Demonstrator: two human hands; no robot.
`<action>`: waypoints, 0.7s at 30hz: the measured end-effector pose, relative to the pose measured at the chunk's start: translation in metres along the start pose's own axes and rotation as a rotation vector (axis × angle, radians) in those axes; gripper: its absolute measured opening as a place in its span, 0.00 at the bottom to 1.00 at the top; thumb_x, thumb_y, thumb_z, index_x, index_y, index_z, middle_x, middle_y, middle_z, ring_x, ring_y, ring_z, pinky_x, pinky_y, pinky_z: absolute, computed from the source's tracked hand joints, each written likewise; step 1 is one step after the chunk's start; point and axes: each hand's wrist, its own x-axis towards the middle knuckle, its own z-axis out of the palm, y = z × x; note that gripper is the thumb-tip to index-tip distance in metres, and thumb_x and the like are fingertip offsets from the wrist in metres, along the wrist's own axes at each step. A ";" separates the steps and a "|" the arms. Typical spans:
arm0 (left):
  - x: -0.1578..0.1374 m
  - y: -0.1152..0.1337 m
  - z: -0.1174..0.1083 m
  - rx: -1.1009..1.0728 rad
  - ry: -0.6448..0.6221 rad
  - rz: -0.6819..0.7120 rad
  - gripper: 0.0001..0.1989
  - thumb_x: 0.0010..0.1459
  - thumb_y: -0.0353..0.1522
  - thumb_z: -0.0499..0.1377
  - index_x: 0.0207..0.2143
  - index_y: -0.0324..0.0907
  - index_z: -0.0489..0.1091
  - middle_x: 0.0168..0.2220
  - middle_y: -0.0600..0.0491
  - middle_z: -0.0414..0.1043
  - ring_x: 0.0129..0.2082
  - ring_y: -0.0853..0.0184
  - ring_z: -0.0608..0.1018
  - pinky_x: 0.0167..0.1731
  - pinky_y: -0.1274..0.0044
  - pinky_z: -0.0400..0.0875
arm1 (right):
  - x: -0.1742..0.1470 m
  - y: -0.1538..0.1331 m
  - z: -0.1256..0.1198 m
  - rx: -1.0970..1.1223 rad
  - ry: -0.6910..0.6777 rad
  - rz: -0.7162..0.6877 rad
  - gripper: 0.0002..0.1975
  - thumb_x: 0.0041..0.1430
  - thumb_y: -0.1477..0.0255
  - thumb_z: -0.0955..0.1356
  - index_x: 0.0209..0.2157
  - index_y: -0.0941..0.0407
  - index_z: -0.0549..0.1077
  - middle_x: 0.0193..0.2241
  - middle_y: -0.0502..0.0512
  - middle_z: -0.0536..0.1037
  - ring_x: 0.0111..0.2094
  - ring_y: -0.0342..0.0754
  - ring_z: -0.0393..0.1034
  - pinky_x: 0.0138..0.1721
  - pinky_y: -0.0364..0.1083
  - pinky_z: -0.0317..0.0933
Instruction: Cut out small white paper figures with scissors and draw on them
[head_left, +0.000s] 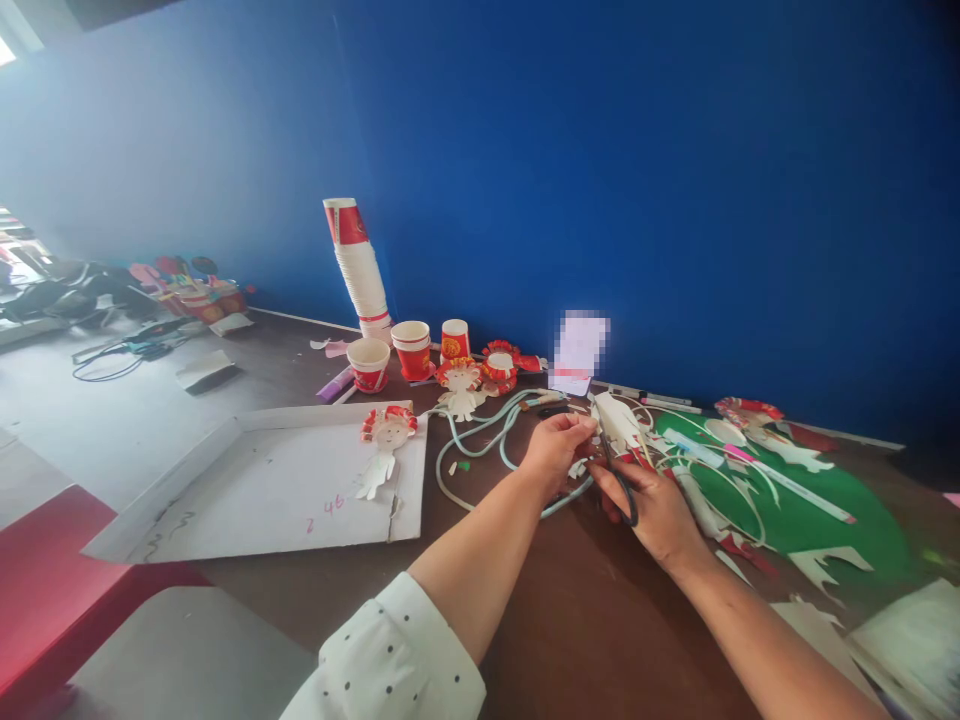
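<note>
My right hand (652, 505) is closed around dark-handled scissors (627, 496), whose blades point up and away from me. Just left of the blades, my left hand (559, 452) pinches the edge of a white paper piece (616, 420), partly covered by its fingers and the scissors. Finished-looking paper figures with red fringed heads lie around: one figure (379, 465) on the box lid's right edge, another figure (460, 388) by the cups. A pale blue cable (454, 440) loops beneath and beside my left hand.
A shallow white box lid (262, 480) lies at left. Behind it stand red-and-white paper cups (412, 350) and a tall tilted cup stack (360, 270). A green round sheet (832, 520), a pink-capped marker (795, 485) and paper scraps (829, 570) lie at right. A blue wall (637, 180) rises behind.
</note>
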 end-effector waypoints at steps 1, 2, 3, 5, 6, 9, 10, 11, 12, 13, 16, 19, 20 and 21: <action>0.000 0.000 0.000 -0.002 0.002 -0.002 0.20 0.36 0.40 0.71 0.25 0.36 0.68 0.23 0.56 0.66 0.22 0.76 0.67 0.30 0.78 0.63 | 0.000 0.000 0.000 -0.002 0.001 0.000 0.17 0.54 0.56 0.68 0.22 0.54 0.72 0.14 0.47 0.69 0.19 0.43 0.63 0.22 0.42 0.57; 0.000 0.000 0.000 -0.004 0.005 -0.004 0.20 0.35 0.40 0.71 0.25 0.36 0.68 0.23 0.56 0.66 0.22 0.76 0.67 0.30 0.78 0.63 | 0.000 0.000 0.000 -0.004 0.003 -0.002 0.18 0.54 0.56 0.68 0.20 0.54 0.71 0.14 0.47 0.69 0.18 0.43 0.62 0.22 0.42 0.57; 0.000 0.000 0.000 -0.006 0.009 -0.005 0.20 0.35 0.40 0.71 0.25 0.36 0.68 0.23 0.55 0.66 0.23 0.76 0.68 0.30 0.78 0.63 | 0.000 0.000 0.000 -0.006 0.004 -0.005 0.18 0.53 0.56 0.68 0.19 0.54 0.71 0.14 0.47 0.69 0.18 0.43 0.62 0.22 0.42 0.57; 0.000 0.000 0.000 -0.009 0.012 -0.010 0.20 0.35 0.40 0.71 0.25 0.36 0.68 0.23 0.55 0.66 0.23 0.76 0.68 0.30 0.78 0.63 | 0.000 0.000 -0.001 -0.011 0.005 -0.015 0.18 0.53 0.56 0.68 0.20 0.54 0.72 0.14 0.48 0.69 0.18 0.43 0.62 0.22 0.42 0.58; 0.001 0.000 0.000 -0.009 0.011 -0.012 0.20 0.35 0.40 0.71 0.24 0.36 0.68 0.23 0.55 0.66 0.23 0.76 0.68 0.30 0.78 0.63 | 0.000 0.001 -0.001 -0.016 0.005 -0.019 0.18 0.53 0.55 0.67 0.21 0.54 0.72 0.14 0.48 0.69 0.18 0.43 0.63 0.22 0.42 0.58; 0.001 0.001 0.000 -0.007 0.008 -0.018 0.21 0.34 0.40 0.71 0.24 0.36 0.68 0.23 0.56 0.66 0.22 0.76 0.68 0.29 0.78 0.63 | 0.000 0.003 -0.001 -0.033 -0.001 -0.031 0.17 0.54 0.56 0.67 0.22 0.54 0.73 0.14 0.48 0.69 0.18 0.44 0.63 0.22 0.42 0.58; 0.001 0.001 0.000 -0.007 0.011 -0.017 0.21 0.34 0.40 0.71 0.24 0.36 0.68 0.23 0.56 0.66 0.22 0.76 0.68 0.29 0.78 0.63 | 0.000 0.003 -0.001 -0.036 -0.005 -0.038 0.18 0.54 0.55 0.67 0.22 0.54 0.73 0.14 0.48 0.70 0.19 0.44 0.63 0.23 0.43 0.58; 0.000 0.001 0.001 -0.007 0.013 -0.016 0.21 0.34 0.40 0.71 0.24 0.37 0.68 0.23 0.56 0.66 0.22 0.76 0.68 0.29 0.78 0.63 | 0.000 0.002 -0.001 -0.036 -0.007 -0.044 0.18 0.54 0.55 0.67 0.22 0.54 0.73 0.14 0.48 0.70 0.19 0.44 0.63 0.23 0.43 0.58; 0.000 0.001 0.001 -0.005 0.013 -0.015 0.21 0.34 0.40 0.71 0.24 0.37 0.68 0.23 0.56 0.66 0.22 0.76 0.67 0.28 0.78 0.63 | 0.000 0.001 -0.001 -0.035 -0.009 -0.049 0.18 0.54 0.55 0.67 0.22 0.54 0.73 0.14 0.48 0.70 0.19 0.44 0.64 0.23 0.43 0.58; 0.000 0.001 0.001 -0.001 0.012 -0.014 0.21 0.34 0.41 0.71 0.24 0.37 0.68 0.22 0.56 0.65 0.22 0.76 0.67 0.28 0.78 0.63 | 0.000 -0.001 -0.001 -0.032 -0.009 -0.047 0.18 0.54 0.55 0.67 0.22 0.54 0.73 0.14 0.49 0.70 0.19 0.45 0.64 0.22 0.43 0.58; -0.002 0.001 0.003 0.014 0.002 -0.007 0.22 0.33 0.41 0.71 0.23 0.37 0.67 0.21 0.57 0.64 0.21 0.76 0.66 0.26 0.78 0.61 | -0.001 -0.006 -0.001 -0.022 0.002 -0.012 0.19 0.54 0.54 0.67 0.20 0.54 0.72 0.15 0.49 0.71 0.20 0.45 0.65 0.22 0.42 0.59; -0.004 0.002 0.005 0.017 0.001 0.002 0.22 0.33 0.42 0.71 0.23 0.37 0.67 0.20 0.57 0.63 0.21 0.76 0.65 0.26 0.78 0.61 | -0.001 -0.006 -0.001 -0.012 0.017 0.013 0.18 0.53 0.54 0.67 0.20 0.54 0.72 0.15 0.49 0.71 0.20 0.44 0.65 0.23 0.42 0.59; -0.004 0.002 0.006 0.017 -0.001 0.002 0.22 0.33 0.42 0.71 0.23 0.37 0.67 0.20 0.57 0.63 0.20 0.76 0.65 0.26 0.78 0.61 | -0.001 -0.005 -0.001 -0.009 0.019 0.011 0.18 0.52 0.54 0.68 0.21 0.54 0.73 0.15 0.48 0.71 0.20 0.44 0.65 0.23 0.42 0.59; -0.005 0.002 0.006 0.017 -0.005 0.001 0.22 0.33 0.42 0.71 0.23 0.37 0.67 0.19 0.57 0.63 0.20 0.76 0.65 0.26 0.78 0.61 | -0.001 -0.003 -0.001 -0.007 0.020 0.007 0.18 0.52 0.54 0.68 0.22 0.54 0.73 0.15 0.48 0.71 0.20 0.44 0.65 0.23 0.42 0.59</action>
